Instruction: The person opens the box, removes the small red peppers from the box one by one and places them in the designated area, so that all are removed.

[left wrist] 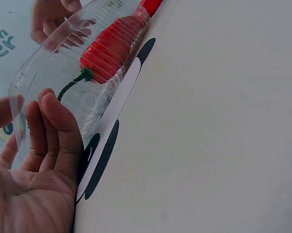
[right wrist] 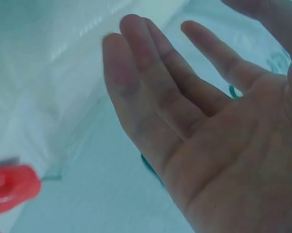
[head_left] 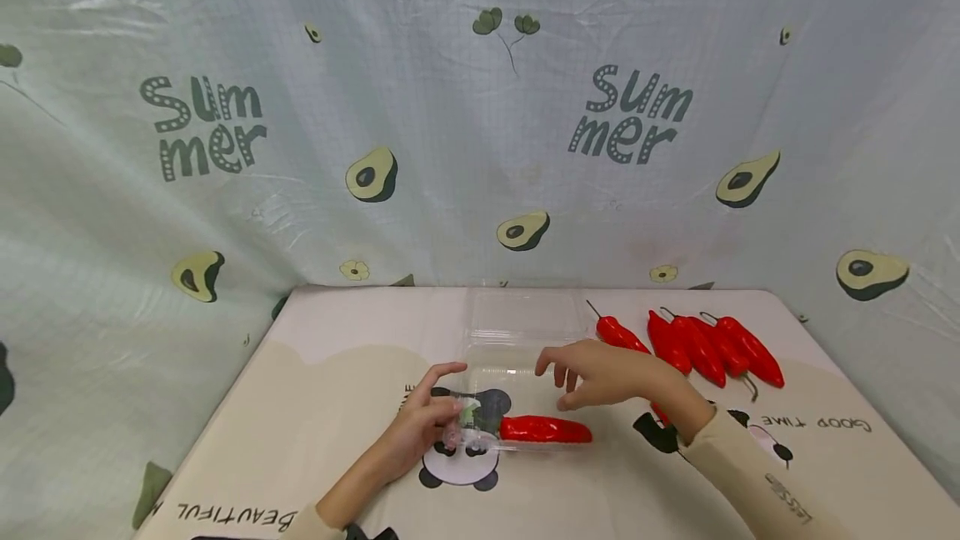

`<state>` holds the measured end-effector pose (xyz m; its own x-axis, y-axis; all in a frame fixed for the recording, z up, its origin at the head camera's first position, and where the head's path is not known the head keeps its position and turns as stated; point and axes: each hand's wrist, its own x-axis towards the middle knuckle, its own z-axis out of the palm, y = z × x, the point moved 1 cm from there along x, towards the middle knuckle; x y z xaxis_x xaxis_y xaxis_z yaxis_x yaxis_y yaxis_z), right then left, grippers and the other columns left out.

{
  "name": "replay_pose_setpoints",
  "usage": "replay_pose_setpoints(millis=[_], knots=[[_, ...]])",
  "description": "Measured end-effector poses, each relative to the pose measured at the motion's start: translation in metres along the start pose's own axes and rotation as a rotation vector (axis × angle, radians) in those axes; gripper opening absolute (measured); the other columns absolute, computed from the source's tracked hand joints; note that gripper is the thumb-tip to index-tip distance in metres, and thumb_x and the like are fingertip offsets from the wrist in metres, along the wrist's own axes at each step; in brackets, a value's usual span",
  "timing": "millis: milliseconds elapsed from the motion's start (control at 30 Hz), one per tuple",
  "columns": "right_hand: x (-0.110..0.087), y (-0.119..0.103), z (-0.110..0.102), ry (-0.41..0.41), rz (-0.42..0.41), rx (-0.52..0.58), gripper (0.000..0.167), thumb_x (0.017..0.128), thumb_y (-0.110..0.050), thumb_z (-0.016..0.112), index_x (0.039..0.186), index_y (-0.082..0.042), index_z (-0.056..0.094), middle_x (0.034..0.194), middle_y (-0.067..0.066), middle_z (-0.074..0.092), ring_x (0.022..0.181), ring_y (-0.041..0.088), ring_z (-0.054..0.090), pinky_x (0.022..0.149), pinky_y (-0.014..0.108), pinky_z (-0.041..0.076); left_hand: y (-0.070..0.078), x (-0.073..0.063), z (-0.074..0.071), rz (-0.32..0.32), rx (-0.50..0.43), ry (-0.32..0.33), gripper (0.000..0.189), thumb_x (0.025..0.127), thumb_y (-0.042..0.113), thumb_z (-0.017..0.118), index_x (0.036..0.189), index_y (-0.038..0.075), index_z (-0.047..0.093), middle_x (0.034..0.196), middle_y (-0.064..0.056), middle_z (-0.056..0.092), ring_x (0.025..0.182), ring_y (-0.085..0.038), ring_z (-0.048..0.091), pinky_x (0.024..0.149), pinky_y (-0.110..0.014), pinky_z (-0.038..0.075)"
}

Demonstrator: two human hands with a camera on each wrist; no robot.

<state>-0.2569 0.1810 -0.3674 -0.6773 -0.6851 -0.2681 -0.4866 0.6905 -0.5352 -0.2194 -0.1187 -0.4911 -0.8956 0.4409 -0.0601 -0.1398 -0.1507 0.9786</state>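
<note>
A clear plastic container [head_left: 517, 377] stands on the table with its lid [head_left: 528, 315] folded back behind it. One red pepper [head_left: 546, 430] lies along its near side; a green stem shows on this pepper [left wrist: 109, 51] in the left wrist view. At the container's left end is my left hand [head_left: 412, 427], its fingers lightly bent against or very near the clear wall. My right hand [head_left: 600, 373] hovers over the container's right side with nothing in it. Seen from the right wrist, that hand [right wrist: 199, 116] has its fingers extended and spread.
Several red peppers [head_left: 701, 348] lie in a group at the back right, and another pepper [head_left: 621, 333] lies just left of them, partly behind my right arm. A red tip [head_left: 660, 413] shows beside the right forearm. Behind the table hangs a printed curtain [head_left: 450, 107].
</note>
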Motion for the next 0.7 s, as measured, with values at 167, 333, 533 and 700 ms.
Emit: replay_pose_setpoints(millis=[167, 333, 533, 700], knots=[[0.024, -0.012, 0.008, -0.157, 0.086, -0.035, 0.050, 0.082, -0.015, 0.085, 0.127, -0.023, 0.064, 0.110, 0.003, 0.072, 0.096, 0.013, 0.067, 0.084, 0.036, 0.061, -0.001, 0.000, 0.000, -0.004, -0.001, -0.002, 0.064, 0.102, 0.010, 0.055, 0.158, 0.011, 0.026, 0.069, 0.012, 0.058, 0.063, -0.004, 0.053, 0.063, -0.024, 0.049], [0.039, -0.020, 0.014, -0.233, 0.157, -0.106, 0.051, 0.079, -0.015, 0.087, 0.123, -0.026, 0.065, 0.108, -0.001, 0.071, 0.094, 0.011, 0.063, 0.083, 0.035, 0.061, -0.001, 0.000, 0.001, 0.001, 0.004, 0.007, 0.064, 0.100, 0.010, 0.057, 0.157, 0.011, 0.028, 0.069, 0.012, 0.058, 0.063, -0.004, 0.053, 0.062, -0.024, 0.048], [0.053, -0.026, 0.023, -0.300, 0.197, -0.174, 0.046, 0.078, -0.012, 0.088, 0.117, -0.026, 0.067, 0.104, -0.002, 0.069, 0.092, 0.012, 0.062, 0.084, 0.035, 0.061, 0.001, -0.001, 0.001, -0.006, 0.006, 0.017, 0.064, 0.100, 0.011, 0.057, 0.157, 0.011, 0.027, 0.069, 0.013, 0.058, 0.064, -0.004, 0.052, 0.063, -0.024, 0.048], [0.060, -0.030, 0.028, -0.343, 0.236, -0.192, 0.043, 0.077, -0.009, 0.088, 0.111, -0.025, 0.068, 0.103, -0.003, 0.066, 0.091, 0.013, 0.061, 0.083, 0.035, 0.061, 0.002, -0.002, 0.002, -0.011, -0.004, 0.016, 0.063, 0.100, 0.011, 0.056, 0.157, 0.012, 0.028, 0.068, 0.012, 0.059, 0.063, -0.004, 0.053, 0.063, -0.024, 0.048]])
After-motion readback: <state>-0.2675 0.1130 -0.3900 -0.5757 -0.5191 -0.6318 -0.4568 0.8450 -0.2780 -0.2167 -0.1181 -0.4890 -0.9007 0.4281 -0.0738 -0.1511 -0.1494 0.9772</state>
